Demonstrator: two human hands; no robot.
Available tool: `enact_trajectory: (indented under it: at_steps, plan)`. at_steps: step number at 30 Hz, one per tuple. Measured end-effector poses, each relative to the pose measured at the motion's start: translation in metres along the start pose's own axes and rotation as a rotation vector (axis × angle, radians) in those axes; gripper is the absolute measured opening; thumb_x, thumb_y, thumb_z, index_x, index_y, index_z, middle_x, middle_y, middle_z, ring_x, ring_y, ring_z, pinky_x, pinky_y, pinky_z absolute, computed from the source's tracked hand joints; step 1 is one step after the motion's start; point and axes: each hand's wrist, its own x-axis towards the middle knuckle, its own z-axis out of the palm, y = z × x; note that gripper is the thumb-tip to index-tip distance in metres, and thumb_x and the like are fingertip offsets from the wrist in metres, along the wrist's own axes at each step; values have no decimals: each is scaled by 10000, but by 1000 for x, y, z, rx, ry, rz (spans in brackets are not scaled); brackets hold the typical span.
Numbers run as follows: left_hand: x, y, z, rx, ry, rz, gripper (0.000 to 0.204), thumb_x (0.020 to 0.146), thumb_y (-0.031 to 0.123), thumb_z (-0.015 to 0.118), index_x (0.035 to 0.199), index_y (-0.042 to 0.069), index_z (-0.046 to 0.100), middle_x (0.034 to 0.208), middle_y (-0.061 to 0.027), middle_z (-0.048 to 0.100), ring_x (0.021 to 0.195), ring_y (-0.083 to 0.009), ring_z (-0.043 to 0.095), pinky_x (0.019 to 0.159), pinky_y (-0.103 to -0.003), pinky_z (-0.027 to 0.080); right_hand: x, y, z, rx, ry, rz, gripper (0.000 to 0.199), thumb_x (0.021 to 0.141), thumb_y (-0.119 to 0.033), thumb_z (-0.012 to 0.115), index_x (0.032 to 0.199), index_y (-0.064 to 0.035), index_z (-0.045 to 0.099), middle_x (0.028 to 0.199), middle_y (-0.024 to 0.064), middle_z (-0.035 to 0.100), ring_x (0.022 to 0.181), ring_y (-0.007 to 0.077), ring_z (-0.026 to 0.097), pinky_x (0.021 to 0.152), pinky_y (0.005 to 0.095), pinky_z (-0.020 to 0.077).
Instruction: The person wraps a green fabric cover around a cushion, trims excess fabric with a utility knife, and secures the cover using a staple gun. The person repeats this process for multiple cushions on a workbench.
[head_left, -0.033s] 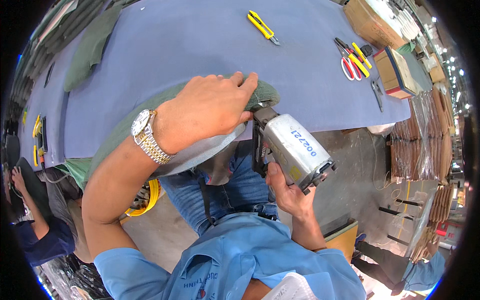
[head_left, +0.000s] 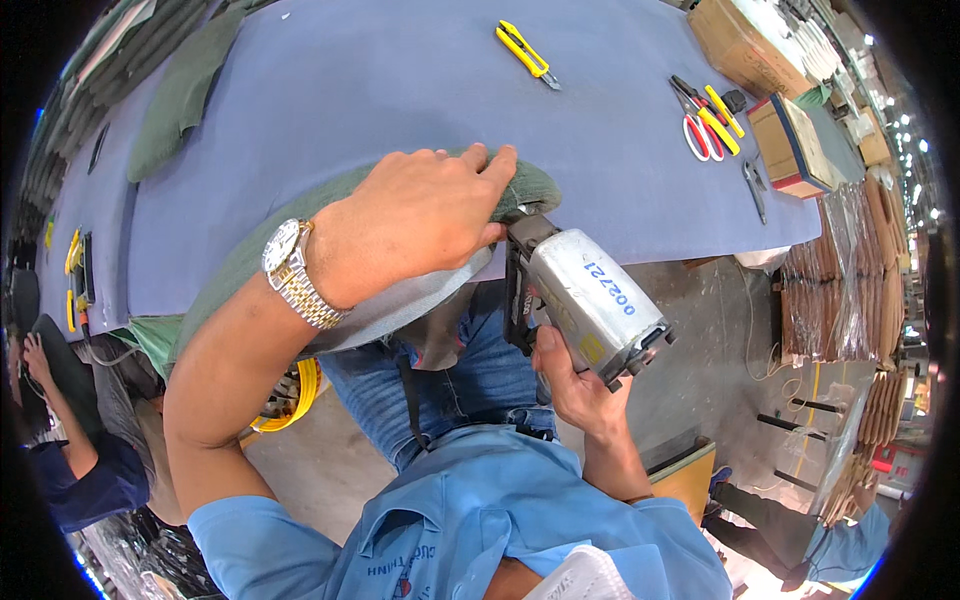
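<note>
My left hand [head_left: 420,220], with a wristwatch [head_left: 285,255] on its wrist, lies over a curved panel covered in green fabric [head_left: 240,255]. Its fingers hook over the panel's far edge, and the thumb points toward the tool. My right hand [head_left: 580,385] is wrapped round the grip of a silver and black staple gun [head_left: 590,285]. The gun's black nose meets the right end of the panel, next to my left thumb and index finger. The panel rests against the table's near edge, above my lap. Its underside is partly hidden.
On the blue-covered table [head_left: 380,80] lie a yellow utility knife [head_left: 525,52], red-handled scissors [head_left: 700,130] and pliers [head_left: 755,190]. Cardboard boxes [head_left: 785,145] stand at the right. A green fabric piece [head_left: 185,105] lies far left. Other people work at both sides.
</note>
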Motion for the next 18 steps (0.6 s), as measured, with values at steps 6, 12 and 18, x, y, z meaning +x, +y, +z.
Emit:
enact_trajectory:
  at_steps: [6, 12, 18]
  plan:
    - [5, -2, -3, 10, -10, -19, 728, 881, 227, 764, 1469, -20, 414, 1378, -194, 605, 1110, -393, 676, 879, -483, 589, 8, -4, 3, -92, -26, -61, 271, 883, -54, 766, 1135, 34, 714, 1035, 186, 748, 914, 294, 745, 804, 377, 567]
    - [7, -6, -1, 29, -11, -31, 716, 879, 216, 765, 1463, -14, 420, 1349, -193, 621, 1048, -399, 694, 851, -491, 595, 11, -10, 11, -162, -26, -63, 256, 896, -34, 739, 1147, 13, 716, 1056, 170, 743, 966, 283, 732, 857, 388, 554]
    - [11, -8, 12, -7, 134, 53, 550, 844, 136, 753, 1306, -32, 506, 1166, -208, 683, 979, -417, 706, 814, -500, 589, 15, -24, 20, -189, 5, 84, 266, 936, -3, 683, 1202, -11, 672, 1060, 120, 742, 843, 209, 704, 746, 330, 547]
